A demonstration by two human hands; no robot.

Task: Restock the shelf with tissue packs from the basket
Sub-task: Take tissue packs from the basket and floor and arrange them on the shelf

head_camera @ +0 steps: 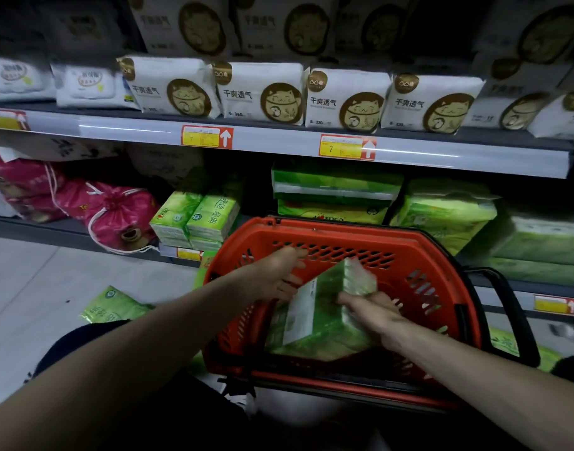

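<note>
Both hands, left (279,275) and right (373,310), grasp a blurred green tissue pack (324,307) inside the red basket (442,255); stocked shelf (442,157) at twelve o'clock.

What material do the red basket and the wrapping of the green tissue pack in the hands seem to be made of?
Red basket: looks like moulded hard plastic with a dull finish; its walls have regular slotted holes. Green tissue pack: seems wrapped in thin, glossy plastic film; it reflects light and wrinkles at the top end, though motion blur leaves this uncertain.

Head cam, wide-angle, looks fwd and down, close over basket (442,252), facing shelf (279,141).
</note>
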